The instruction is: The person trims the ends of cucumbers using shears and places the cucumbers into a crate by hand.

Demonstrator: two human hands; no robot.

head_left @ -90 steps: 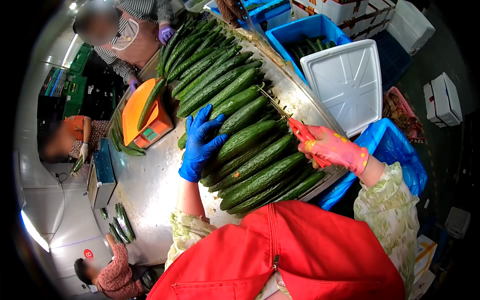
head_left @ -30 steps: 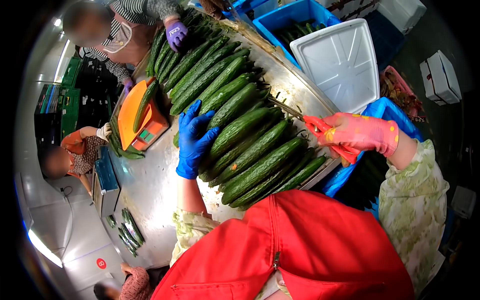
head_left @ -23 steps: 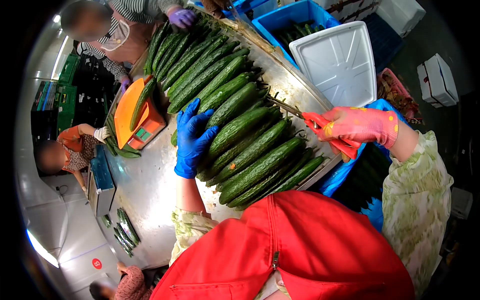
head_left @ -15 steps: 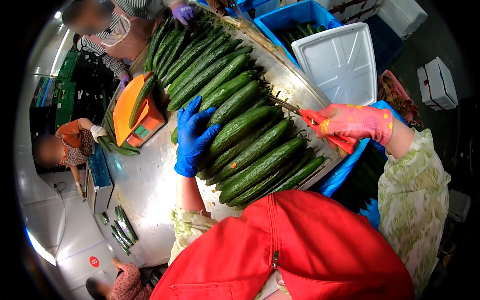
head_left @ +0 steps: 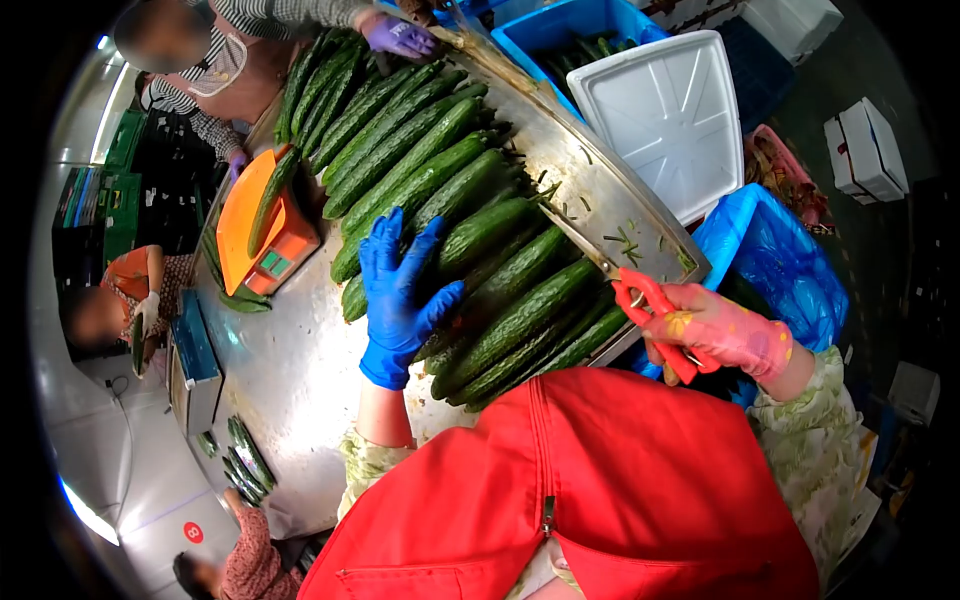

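Observation:
A row of long green cucumbers [head_left: 520,312] lies side by side across the metal table. My left hand [head_left: 402,300], in a blue glove, rests on their near ends with its fingers spread. In a pink patterned glove, my right hand [head_left: 725,335] grips red-handled scissors [head_left: 640,290], whose handles stand apart. Their blades reach along the stem ends of the cucumbers; whether they touch a stem is not clear. Small cut stem pieces [head_left: 628,245] lie on the table beyond the blades.
An orange scale [head_left: 290,238] holding one cucumber stands to the left. Along the right edge are a blue crate [head_left: 530,35], a white lid [head_left: 660,120] and a blue-lined bin [head_left: 790,270]. A co-worker's purple-gloved hand [head_left: 400,38] is over the far cucumbers; other people work at left.
My right hand has shifted down and the scissors' handles have spread. My left hand sits slightly lower in view. The co-worker's purple glove has moved right, and another person now holds up a cucumber.

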